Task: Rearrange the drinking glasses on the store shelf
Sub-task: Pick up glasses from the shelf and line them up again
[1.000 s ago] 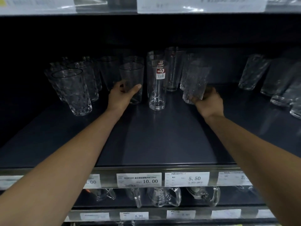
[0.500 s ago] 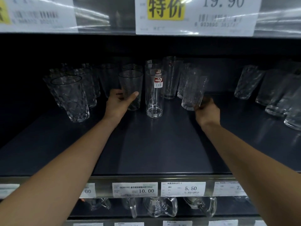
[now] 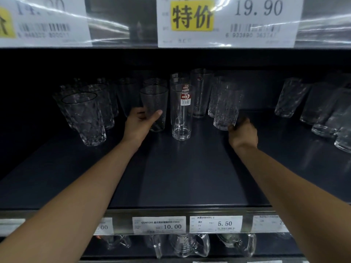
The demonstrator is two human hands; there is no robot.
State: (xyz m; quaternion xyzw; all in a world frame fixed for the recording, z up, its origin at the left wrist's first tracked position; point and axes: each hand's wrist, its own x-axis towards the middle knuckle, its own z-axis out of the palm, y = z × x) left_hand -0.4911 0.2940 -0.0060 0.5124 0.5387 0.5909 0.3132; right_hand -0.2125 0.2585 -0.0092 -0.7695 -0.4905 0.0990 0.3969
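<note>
Two glasses in hand, and hardly moved across the last second: kept the left hand (image 3: 139,123) wrapped round the lower part of the smooth tapered glass (image 3: 154,103), thumb across its front, fingers behind; kept the right hand (image 3: 244,132) curled low at the ribbed glass (image 3: 227,107), thumb pinching its foot. Saw only the view tip upward, bringing in the big price cards (image 3: 228,21) at the top. Judged from that a pause mid-grip, with neither glass yet carried to a new spot on the dark shelf (image 3: 190,177), so the rearranging barely advanced. Could not tell, in the dim light, of any lift off the board; possibly leaned the ribbed one a little to the right.

Found both near the middle of the shelf, well back, flanking a tall straight glass (image 3: 181,114) with a red sticker, just beside the tapered one. Noted thin, plain, clear walls on the tapered glass, narrowing to the foot; rough vertical ridges and a thick bottom on the ribbed one, likely good for grip. Noted chunky faceted tumblers (image 3: 83,116) to the left, and a matte, flat shelf board. Glimpsed handled mugs (image 3: 190,245) on the tier below, under the price tags (image 3: 159,224).
</note>
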